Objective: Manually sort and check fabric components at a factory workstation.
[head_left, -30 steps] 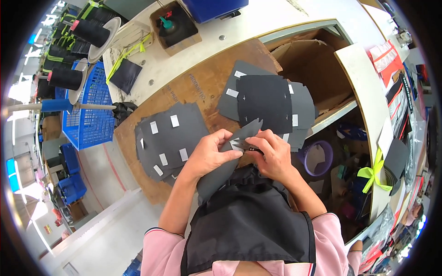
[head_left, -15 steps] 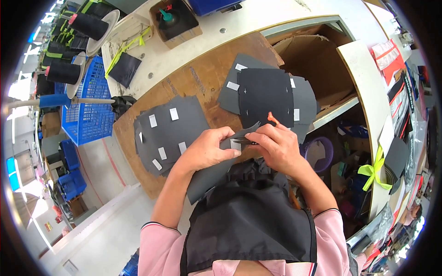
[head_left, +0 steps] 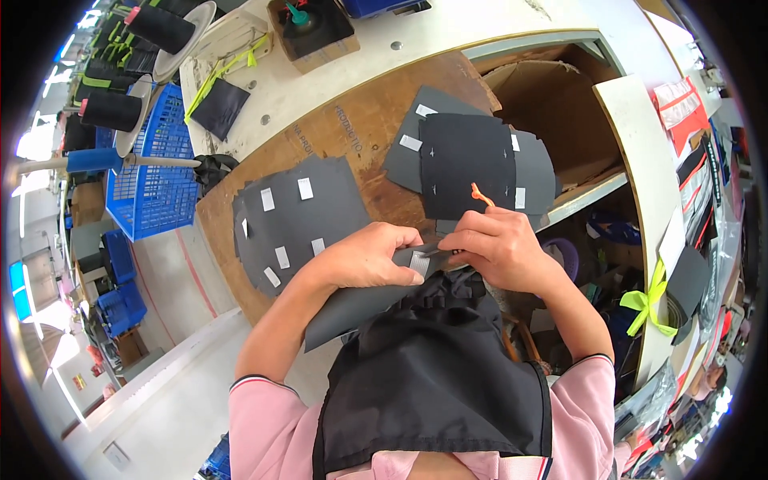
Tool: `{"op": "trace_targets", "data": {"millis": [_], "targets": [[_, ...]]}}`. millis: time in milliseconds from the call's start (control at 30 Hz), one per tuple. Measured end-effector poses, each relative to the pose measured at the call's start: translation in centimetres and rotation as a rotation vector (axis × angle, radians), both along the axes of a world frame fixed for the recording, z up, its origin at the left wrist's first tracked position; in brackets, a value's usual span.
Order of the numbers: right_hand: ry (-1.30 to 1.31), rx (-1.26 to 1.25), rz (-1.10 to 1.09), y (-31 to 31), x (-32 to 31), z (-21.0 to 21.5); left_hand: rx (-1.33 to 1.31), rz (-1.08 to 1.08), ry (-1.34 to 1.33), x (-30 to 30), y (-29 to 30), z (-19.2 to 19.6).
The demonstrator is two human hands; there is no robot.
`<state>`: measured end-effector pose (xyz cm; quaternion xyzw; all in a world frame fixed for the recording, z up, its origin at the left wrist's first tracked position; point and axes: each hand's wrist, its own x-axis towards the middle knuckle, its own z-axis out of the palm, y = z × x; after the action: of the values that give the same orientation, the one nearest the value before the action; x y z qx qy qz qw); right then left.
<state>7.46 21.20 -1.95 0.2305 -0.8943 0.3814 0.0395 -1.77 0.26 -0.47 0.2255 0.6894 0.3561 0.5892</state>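
A dark grey panel [head_left: 352, 306] hangs bent in front of my apron, gripped between the thumb and fingers of my left hand [head_left: 372, 254]. A white label [head_left: 419, 262] shows on it beside my left thumb. My right hand [head_left: 498, 250] is closed around what look like small thread snips [head_left: 438, 252], mostly hidden by the fingers. Their slim tip lies at the panel by the label, and an orange tie [head_left: 480, 194] sticks up behind the hand. Beyond my left hand lies a stack of grey panels [head_left: 308, 212] with white labels.
A second pile, topped by a black panel [head_left: 468, 164], lies on the brown wooden board [head_left: 372, 128]. To its right is an open cardboard-lined hollow [head_left: 560, 108]. Black thread cones [head_left: 112, 110] and a blue basket [head_left: 152, 192] stand left. A box [head_left: 316, 40] sits on the white table.
The panel's lower end has swung left, and my right hand has shifted slightly right with the snips. The label now shows more fully between my hands.
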Motion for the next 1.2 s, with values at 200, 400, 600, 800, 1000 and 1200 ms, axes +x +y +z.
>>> {"op": "trace_targets", "data": {"millis": [200, 400, 600, 800, 1000, 1200], "targets": [[0.001, -0.030, -0.045, 0.3, -0.1, 0.7, -0.007, -0.043, 0.023, -0.1, 0.5, 0.1], [0.041, 0.055, 0.013, 0.4, -0.3, 0.6, -0.004, -0.095, 0.072, -0.4, 0.7, 0.2], [0.031, 0.092, 0.039, 0.6, -0.3, 0.9, 0.001, -0.109, 0.065, -0.3, 0.7, 0.1], [0.058, -0.020, -0.026, 0.7, 0.0, 1.0, -0.020, -0.097, 0.023, -0.6, 1.0, 0.5], [0.034, 0.060, -0.022, 0.6, 0.4, 1.0, -0.022, -0.103, 0.047, -0.6, 1.0, 0.2], [0.052, 0.067, -0.023, 0.3, 0.5, 0.8, -0.024, -0.097, 0.047, -0.5, 1.1, 0.4]]}}
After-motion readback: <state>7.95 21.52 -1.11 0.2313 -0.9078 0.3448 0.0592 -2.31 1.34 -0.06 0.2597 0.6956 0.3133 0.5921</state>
